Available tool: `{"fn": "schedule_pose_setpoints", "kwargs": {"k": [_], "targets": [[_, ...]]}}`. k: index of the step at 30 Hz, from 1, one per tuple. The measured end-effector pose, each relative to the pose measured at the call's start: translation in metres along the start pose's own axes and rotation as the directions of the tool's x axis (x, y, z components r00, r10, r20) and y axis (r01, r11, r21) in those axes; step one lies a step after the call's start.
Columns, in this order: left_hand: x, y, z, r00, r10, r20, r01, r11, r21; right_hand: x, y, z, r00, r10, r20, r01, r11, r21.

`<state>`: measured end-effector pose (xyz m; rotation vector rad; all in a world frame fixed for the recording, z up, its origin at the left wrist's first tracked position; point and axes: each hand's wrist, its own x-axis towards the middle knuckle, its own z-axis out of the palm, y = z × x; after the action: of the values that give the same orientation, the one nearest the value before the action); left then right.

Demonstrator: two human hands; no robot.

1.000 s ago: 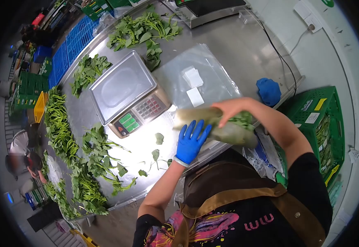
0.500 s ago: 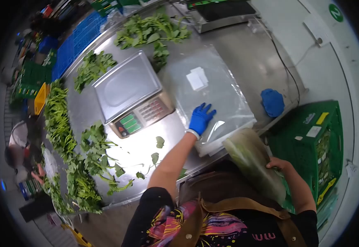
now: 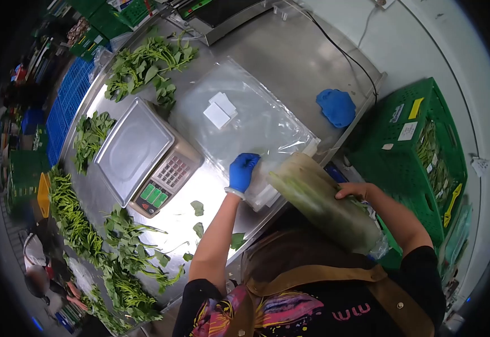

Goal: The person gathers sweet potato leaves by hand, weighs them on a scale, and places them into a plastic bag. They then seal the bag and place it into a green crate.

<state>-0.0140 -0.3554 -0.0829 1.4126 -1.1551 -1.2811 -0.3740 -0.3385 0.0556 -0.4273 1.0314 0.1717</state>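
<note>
My left hand [image 3: 242, 172], in a blue glove, rests at the near left part of a stack of clear plastic bags [image 3: 200, 101]. Its fingers are curled in; whether they pinch the film is hidden. Two or so white paper labels [image 3: 220, 110] lie on that stack. Bare, my right hand [image 3: 355, 191] grips the side of a clear bag of leafy greens [image 3: 318, 196], tilted in front of my apron at the table edge. The bag is smeared by motion.
Left of the bags stands a weighing scale [image 3: 138, 149]. Bunches of greens [image 3: 76, 210] line the steel table's [image 3: 267, 84] left side. A crumpled blue glove [image 3: 336, 108] lies at the right edge. A green crate [image 3: 402, 163] with bagged greens stands right. Another person [image 3: 37, 264] is far left.
My left hand's fingers have gone from spread flat on the bags to curled in. The bag of greens in my right hand has tilted further over. The whole view has shifted and turned.
</note>
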Motion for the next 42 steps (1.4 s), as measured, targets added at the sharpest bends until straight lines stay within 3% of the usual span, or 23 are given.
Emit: {"fn": "schedule_pose_setpoints", "kwargs": {"k": [3,6,7,9,12,13,14,17,19,21,24,25,26,28,29,30,31,32,36,37,38,40,42], "targets": [[-0.005,0.032,-0.004,0.991,-0.124,0.043,0.131,0.960,-0.247,0.013,0.009,-0.011,0.989,0.127,-0.077,-0.113,0.979,0.167],[-0.008,0.053,0.009,0.993,0.117,-0.019,-0.116,0.992,0.057,0.021,-0.007,0.011,0.979,0.189,-0.075,-0.150,0.921,0.360],[-0.005,0.064,0.014,0.910,0.414,0.007,-0.398,0.868,0.297,0.017,-0.022,0.027,0.980,0.180,-0.088,-0.139,0.928,0.346],[-0.014,0.087,0.042,0.863,0.490,-0.124,-0.445,0.852,0.277,0.029,-0.047,0.039,0.980,0.129,-0.153,-0.098,0.975,0.198],[-0.041,0.143,0.068,0.787,0.617,-0.025,-0.607,0.781,0.147,0.054,-0.066,0.057,0.927,-0.143,-0.346,0.202,0.969,0.142],[-0.047,0.158,0.067,0.746,0.650,0.146,-0.666,0.731,0.146,0.062,-0.052,0.057,0.829,-0.480,-0.289,0.514,0.856,0.053],[-0.049,0.168,0.061,0.682,0.660,0.314,-0.719,0.683,0.126,0.071,-0.039,0.050,0.622,-0.756,-0.202,0.774,0.634,0.009],[-0.038,0.162,0.034,0.745,0.639,0.189,-0.665,0.693,0.280,0.117,-0.050,0.022,0.898,-0.349,-0.268,0.431,0.820,0.377],[-0.052,0.167,0.040,0.759,0.556,0.339,-0.648,0.689,0.324,0.137,-0.058,0.018,0.896,-0.444,-0.004,0.395,0.794,0.463],[-0.082,0.175,0.050,0.718,0.490,0.494,-0.669,0.682,0.295,0.079,-0.081,0.090,0.943,-0.330,0.051,0.265,0.833,0.486],[-0.091,0.170,0.039,0.578,0.733,0.358,-0.811,0.563,0.156,0.046,-0.106,0.152,0.889,-0.440,-0.129,0.458,0.851,0.258],[-0.101,0.209,0.003,0.783,0.564,0.261,-0.619,0.745,0.247,0.048,-0.109,0.152,0.870,-0.468,-0.154,0.492,0.846,0.207],[-0.107,0.184,0.000,0.820,0.506,-0.267,-0.476,0.862,0.171,0.070,-0.105,0.131,0.868,-0.477,-0.137,0.496,0.843,0.211],[-0.109,0.160,-0.011,0.750,0.064,-0.659,-0.115,0.993,-0.034,0.102,-0.100,0.105,0.866,-0.489,-0.102,0.499,0.837,0.222],[-0.120,0.135,-0.015,0.903,-0.286,-0.321,0.143,0.905,-0.401,0.085,-0.107,0.131,0.863,-0.481,-0.152,0.504,0.838,0.210],[-0.136,0.117,-0.018,0.860,-0.489,0.145,0.470,0.649,-0.599,0.089,-0.106,0.134,0.835,-0.516,-0.191,0.545,0.824,0.156],[-0.156,0.160,-0.021,0.770,-0.497,0.400,0.607,0.377,-0.699,0.095,-0.106,0.135,0.802,-0.553,-0.228,0.584,0.805,0.101],[-0.170,0.125,-0.002,0.811,-0.484,0.327,0.557,0.470,-0.685,0.099,-0.106,0.137,0.763,-0.589,-0.266,0.620,0.783,0.047],[-0.196,0.139,-0.029,0.794,-0.500,0.346,0.568,0.406,-0.716,0.058,-0.067,0.180,0.665,-0.682,-0.304,0.722,0.691,0.030],[-0.199,0.138,-0.038,0.782,-0.529,0.329,0.572,0.402,-0.714,0.041,-0.061,0.194,0.577,-0.789,-0.210,0.776,0.610,-0.162],[-0.201,0.139,-0.046,0.806,-0.510,0.302,0.540,0.422,-0.728,0.017,-0.053,0.206,0.578,-0.789,-0.206,0.647,0.597,-0.474],[-0.203,0.144,-0.062,0.847,-0.469,0.251,0.476,0.458,-0.751,-0.001,-0.036,0.199,0.586,-0.809,-0.035,0.669,0.509,-0.542],[-0.200,0.147,-0.076,0.860,-0.474,0.188,0.424,0.458,-0.782,-0.032,-0.043,0.207,0.394,-0.919,0.026,0.591,0.232,-0.772]]}}
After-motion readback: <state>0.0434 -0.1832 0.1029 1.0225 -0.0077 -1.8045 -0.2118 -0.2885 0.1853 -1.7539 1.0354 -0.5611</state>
